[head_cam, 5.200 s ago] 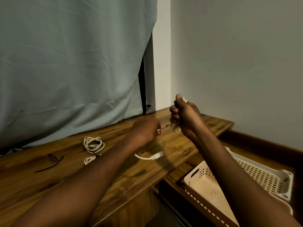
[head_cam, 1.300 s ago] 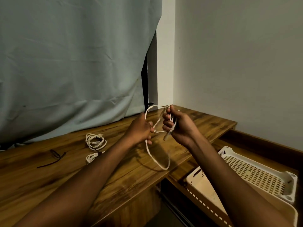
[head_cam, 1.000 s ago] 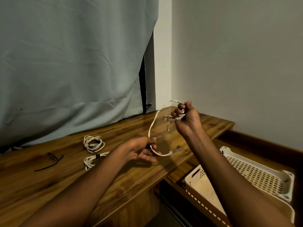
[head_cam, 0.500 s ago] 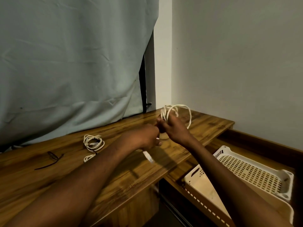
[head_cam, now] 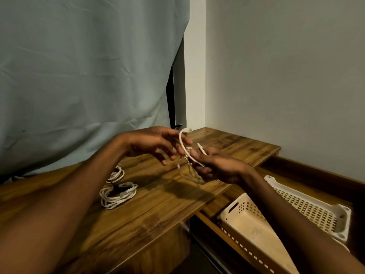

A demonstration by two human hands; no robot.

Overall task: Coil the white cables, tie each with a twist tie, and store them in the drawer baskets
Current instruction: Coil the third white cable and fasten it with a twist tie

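My right hand [head_cam: 219, 167] grips a bundled white cable [head_cam: 186, 155] above the wooden desk [head_cam: 158, 198]; loops hang blurred below the fingers and one end arcs up to my left hand [head_cam: 156, 144]. My left hand's fingers are spread, its fingertips touching the cable's raised end. Two coiled white cables lie on the desk to the left: a nearer one [head_cam: 118, 195] with a dark tie and a farther one [head_cam: 116, 175], partly hidden by my left forearm. Two cream perforated baskets, a near one [head_cam: 254, 232] and a far one [head_cam: 316, 210], sit in the open drawer at lower right.
A grey curtain [head_cam: 83, 76] hangs behind the desk and a plain wall [head_cam: 286, 66] stands on the right. The drawer's dark wooden rim [head_cam: 308, 169] runs behind the baskets. The desk's front edge drops off toward the lower middle.
The coil was held upright between both hands half a second ago; now my right hand holds it lower and rightward, and my left hand has opened and lifted to the loose end.
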